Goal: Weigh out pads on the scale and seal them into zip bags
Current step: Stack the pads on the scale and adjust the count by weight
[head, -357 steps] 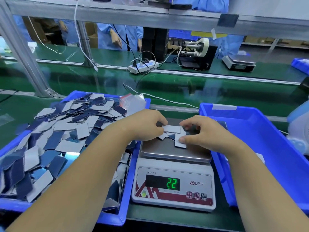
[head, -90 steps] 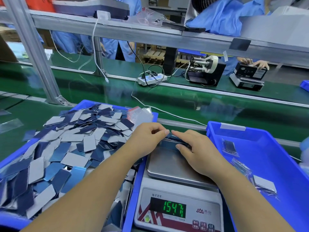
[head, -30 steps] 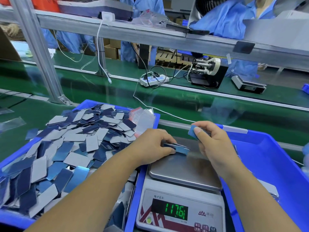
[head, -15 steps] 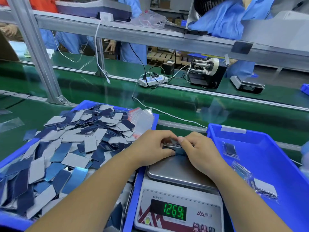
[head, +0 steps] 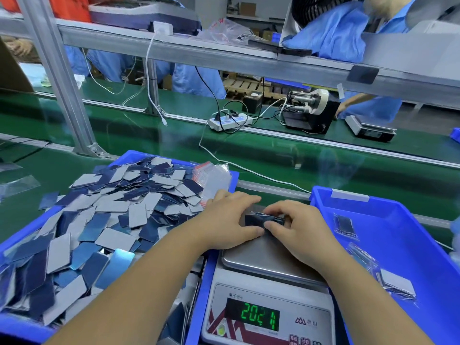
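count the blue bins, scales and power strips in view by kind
blue bins: 2, the pad bin and the bag bin
scales: 2, the near scale and the far scale
power strips: 1, the white strip
total: 5

Green bench [head: 62, 175] carries the scale [head: 268, 290] between two blue bins [head: 323, 195]
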The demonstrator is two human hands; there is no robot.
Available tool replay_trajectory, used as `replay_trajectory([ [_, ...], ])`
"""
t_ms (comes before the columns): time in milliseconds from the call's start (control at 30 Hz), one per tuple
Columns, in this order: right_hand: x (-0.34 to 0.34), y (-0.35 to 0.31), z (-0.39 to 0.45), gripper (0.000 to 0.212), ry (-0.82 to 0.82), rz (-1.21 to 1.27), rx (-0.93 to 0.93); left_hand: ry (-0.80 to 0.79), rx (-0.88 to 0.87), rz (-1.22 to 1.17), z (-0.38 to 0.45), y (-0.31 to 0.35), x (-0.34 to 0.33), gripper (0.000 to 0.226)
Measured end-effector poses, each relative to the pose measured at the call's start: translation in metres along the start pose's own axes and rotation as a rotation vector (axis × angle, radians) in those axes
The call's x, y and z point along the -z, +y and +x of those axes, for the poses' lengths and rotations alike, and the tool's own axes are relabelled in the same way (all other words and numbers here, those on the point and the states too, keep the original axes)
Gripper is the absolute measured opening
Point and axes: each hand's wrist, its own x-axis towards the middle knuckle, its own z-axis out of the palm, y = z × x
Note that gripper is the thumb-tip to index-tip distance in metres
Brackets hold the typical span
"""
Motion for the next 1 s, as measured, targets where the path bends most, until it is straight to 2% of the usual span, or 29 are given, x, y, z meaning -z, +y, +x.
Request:
replay_trajectory([
  [67,-0.001,0.0,0.0,0.019,0.009,0.008,-0.008,-0.145,0.06,0.002,-0.006,0.001,0.0,0.087],
  [133,-0.002,-0.001,0.0,0.022,0.006,0.014,-0.01,-0.236,0.073,-0.004,-0.009,0.005,-0.003,0.094],
  [333,-0.007,-0.006,0.001,0.027,0.006,0.023,-0.01,-0.228,0.0,0.051,-0.009,0.019,-0.012,0.095],
  [500,-0.004,-0.004,0.002,0.022,0.104,0.007,-0.038,-0.192,-0.011,0.027,-0.009,0.019,-0.007,0.094],
  [700,-0.006,0.003,0.002,0.04,0.043,0.017,-0.101,-0.286,0.001,0.21,-0.008,0.017,-0.009,0.088],
  [800,-0.007,0.004,0.002,0.037,0.045,0.003,-0.089,-0.211,-0.02,0.151,-0.005,0.015,-0.008,0.085],
  [867,-0.007,0.005,0.002,0.037,0.051,-0.005,-0.079,-0.023,0.003,0.012,0.0,0.008,-0.001,0.074],
  [933,-0.007,0.006,0.001,0.036,0.055,0.046,-0.081,0.204,0.121,-0.05,0.008,-0.006,0.009,0.053],
  [1000,-0.007,0.004,0.0,0.036,0.044,0.127,-0.071,0.3,0.325,0.03,0.014,-0.027,0.017,0.037],
])
